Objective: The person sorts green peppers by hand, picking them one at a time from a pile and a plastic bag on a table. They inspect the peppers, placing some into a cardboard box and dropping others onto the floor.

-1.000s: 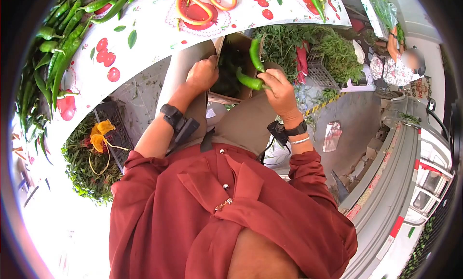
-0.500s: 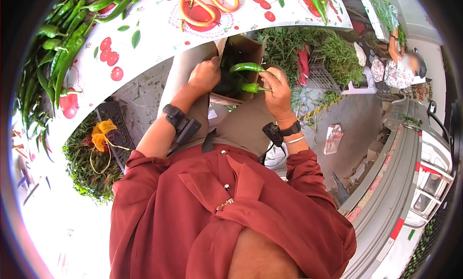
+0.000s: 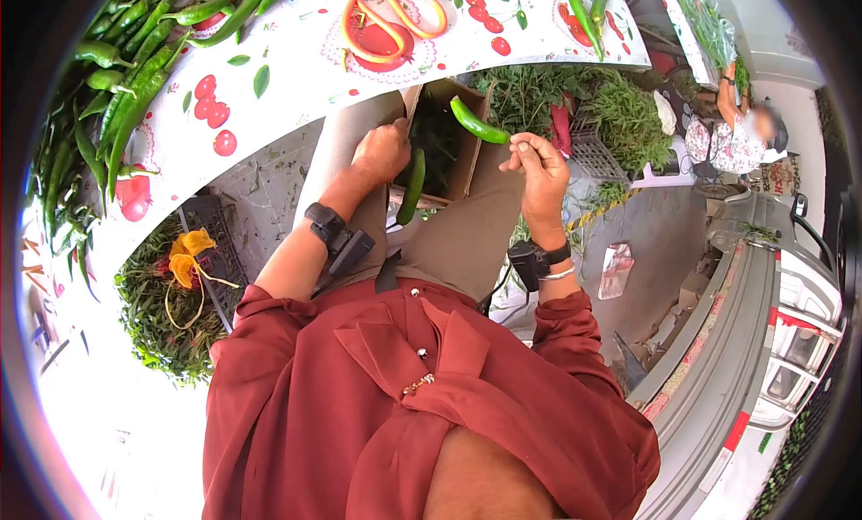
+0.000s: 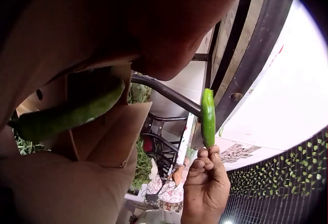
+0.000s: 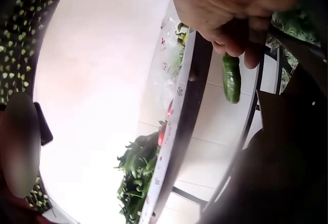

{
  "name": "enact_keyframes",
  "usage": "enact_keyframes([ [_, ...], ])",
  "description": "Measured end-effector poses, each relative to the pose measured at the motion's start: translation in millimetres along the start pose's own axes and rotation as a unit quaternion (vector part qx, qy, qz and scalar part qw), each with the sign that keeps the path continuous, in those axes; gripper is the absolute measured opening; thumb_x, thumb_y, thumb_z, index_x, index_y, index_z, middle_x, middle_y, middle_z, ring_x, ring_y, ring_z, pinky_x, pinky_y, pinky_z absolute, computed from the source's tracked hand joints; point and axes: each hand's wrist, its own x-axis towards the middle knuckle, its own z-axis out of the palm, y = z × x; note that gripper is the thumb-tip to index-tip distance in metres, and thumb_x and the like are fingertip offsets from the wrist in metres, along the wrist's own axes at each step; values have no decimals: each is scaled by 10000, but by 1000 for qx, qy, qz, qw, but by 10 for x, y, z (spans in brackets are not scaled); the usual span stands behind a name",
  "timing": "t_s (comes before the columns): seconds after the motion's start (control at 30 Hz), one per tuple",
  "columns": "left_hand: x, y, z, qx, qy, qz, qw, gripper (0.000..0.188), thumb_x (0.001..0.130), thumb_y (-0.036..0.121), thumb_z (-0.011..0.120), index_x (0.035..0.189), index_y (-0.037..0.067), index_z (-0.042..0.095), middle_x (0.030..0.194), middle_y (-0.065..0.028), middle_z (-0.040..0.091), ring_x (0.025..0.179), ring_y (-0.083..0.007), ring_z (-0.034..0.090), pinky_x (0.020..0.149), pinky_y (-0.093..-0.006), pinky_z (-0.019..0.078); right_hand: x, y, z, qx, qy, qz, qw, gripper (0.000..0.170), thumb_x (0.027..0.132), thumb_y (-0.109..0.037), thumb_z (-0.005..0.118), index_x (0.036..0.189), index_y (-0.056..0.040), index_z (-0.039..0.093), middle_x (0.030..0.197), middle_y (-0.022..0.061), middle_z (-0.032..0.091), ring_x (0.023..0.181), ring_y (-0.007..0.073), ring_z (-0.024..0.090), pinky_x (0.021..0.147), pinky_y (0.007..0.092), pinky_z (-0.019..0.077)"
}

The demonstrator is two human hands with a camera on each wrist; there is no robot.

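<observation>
- Box (image 3: pixel 467 161): dark green contents.
- Right hand (image 3: pixel 543 179): pinches pepper (image 3: pixel 479 121) by one end, near box.
- Left hand (image 3: pixel 383 152): beside box; grip cannot be told.
- Second pepper (image 3: pixel 412 188): near left hand, head and left-wrist views only.

**Bright pepper (image 3: pixel 479 120) pinched, darker pepper (image 3: pixel 412 188) beside left hand (image 3: pixel 384 152)**

Bright one: whole, glossy, slightly curved. Gripped at one end by right hand (image 3: pixel 542 174), slanting up-left in head view, just off the box opening.
Darker one: whole, gently curved, near-upright in head view, by the box's near edge. Contact with left hand unclear.
</observation>
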Motion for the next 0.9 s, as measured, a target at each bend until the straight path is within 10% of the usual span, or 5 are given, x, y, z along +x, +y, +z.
enact_keyframes([
  [0.63,10,-30,50,-17,-7,-4,1000,228,753,110,446,950,1,478,793,-252,568,759,-411,540,706,-488,423,4,-260,-100,215,-62,93,970,116,818,-19,461,887,18,547,735,30,521,599,83,461,596,271,454],
  [0.77,-4,-67,82,-19,7,12,1000,195,757,111,441,916,3,473,760,-263,559,748,-420,535,688,-497,419,-55,-315,-57,-146,-165,25,975,156,818,-46,489,944,10,563,720,37,540,536,74,481,538,225,438],
  [0.9,-19,-29,46,-31,5,9,999,315,744,100,441,1036,-13,475,807,-285,552,790,-428,534,725,-485,423,55,-458,-89,-137,-118,-1,984,164,825,-71,510,965,-15,575,653,15,528,480,49,455,446,187,370],
])
